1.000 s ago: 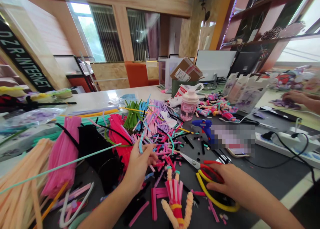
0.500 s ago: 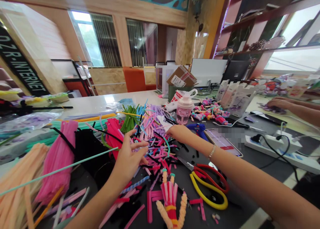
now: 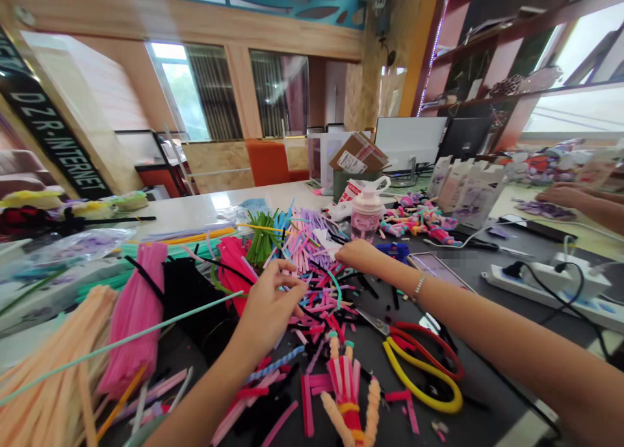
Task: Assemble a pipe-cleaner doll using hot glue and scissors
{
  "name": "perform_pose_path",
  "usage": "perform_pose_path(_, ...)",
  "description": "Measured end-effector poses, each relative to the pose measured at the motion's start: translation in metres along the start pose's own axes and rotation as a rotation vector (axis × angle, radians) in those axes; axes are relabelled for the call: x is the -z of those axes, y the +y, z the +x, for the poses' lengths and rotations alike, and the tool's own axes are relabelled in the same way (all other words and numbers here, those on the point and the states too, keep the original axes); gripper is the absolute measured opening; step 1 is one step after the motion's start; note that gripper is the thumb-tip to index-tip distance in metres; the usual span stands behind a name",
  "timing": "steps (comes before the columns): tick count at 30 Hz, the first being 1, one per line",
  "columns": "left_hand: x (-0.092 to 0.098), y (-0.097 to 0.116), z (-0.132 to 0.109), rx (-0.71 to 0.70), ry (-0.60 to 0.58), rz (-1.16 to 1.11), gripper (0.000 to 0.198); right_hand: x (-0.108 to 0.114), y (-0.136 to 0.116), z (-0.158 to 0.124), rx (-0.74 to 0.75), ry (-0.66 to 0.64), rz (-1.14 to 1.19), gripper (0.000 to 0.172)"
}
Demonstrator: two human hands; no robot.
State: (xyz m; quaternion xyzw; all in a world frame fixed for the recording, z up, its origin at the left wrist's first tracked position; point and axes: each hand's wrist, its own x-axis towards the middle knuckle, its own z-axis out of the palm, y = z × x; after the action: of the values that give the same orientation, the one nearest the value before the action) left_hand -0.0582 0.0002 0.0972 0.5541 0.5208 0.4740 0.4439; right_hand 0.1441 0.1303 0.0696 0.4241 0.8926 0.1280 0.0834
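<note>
My left hand (image 3: 270, 307) rests on a heap of cut pipe-cleaner pieces (image 3: 316, 284), pink, blue and black, with fingers curled and pinching among them. My right hand (image 3: 358, 255) reaches across to the far side of the same heap, fingers bent down into the pieces near a pink bottle (image 3: 366, 213). What either hand grips is too small to name. A small pipe-cleaner figure (image 3: 347, 395) in pink, red and peach lies in front of me. Scissors with red and yellow handles (image 3: 419, 366) lie under my right forearm.
Bundles of long pipe cleaners, peach (image 3: 53, 369), pink (image 3: 134, 323) and black (image 3: 188, 297), fill the left. A phone (image 3: 436, 268), blue glue gun (image 3: 397, 249), power strip (image 3: 550, 281) and finished figures (image 3: 419, 216) lie to the right. Another person's hands (image 3: 568, 197) work at far right.
My right hand left the scissors and reached forward to the far side of the heap. My left hand let go of a blue piece and its fingers closed among the pieces.
</note>
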Motion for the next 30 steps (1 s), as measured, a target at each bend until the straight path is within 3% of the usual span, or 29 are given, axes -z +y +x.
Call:
perform_pose_path(4, -0.005, 0.005, 0.002, -0.1, -0.051, 0.152, 0.018, 0.012, 0.003, -0.009, -0.048, 0.054, -0.01, 0.024)
perform_pose_path(9, -0.015, 0.001, 0.021, -0.181, -0.004, 0.387, 0.005, 0.024, -0.01, -0.028, -0.145, 0.164, 0.084, 0.028)
perform_pose_path(13, -0.025, -0.011, 0.044, -0.222, 0.077, 0.265, 0.01, 0.027, -0.028, -0.043, -0.216, 0.381, 0.577, 0.029)
perform_pose_path(16, -0.034, -0.018, 0.053, -0.233, 0.023, 0.134, 0.014, 0.025, -0.04, -0.052, -0.241, 0.44, 0.821, 0.032)
perform_pose_path(20, -0.05, -0.022, 0.057, -0.225, -0.085, -0.054, 0.005, 0.022, -0.05, -0.062, -0.305, 0.455, 1.017, 0.038)
perform_pose_path(25, -0.066, -0.028, 0.061, -0.178, -0.149, -0.239, 0.018, 0.016, -0.05, -0.08, -0.395, 0.455, 1.171, 0.041)
perform_pose_path(28, -0.066, -0.033, 0.066, -0.183, -0.107, -0.282, 0.022, 0.01, -0.044, -0.096, -0.463, 0.364, 1.118, 0.039)
perform_pose_path(30, -0.063, -0.036, 0.07, -0.22, -0.032, -0.268, 0.022, 0.004, -0.038, -0.108, -0.518, 0.314, 0.954, 0.036)
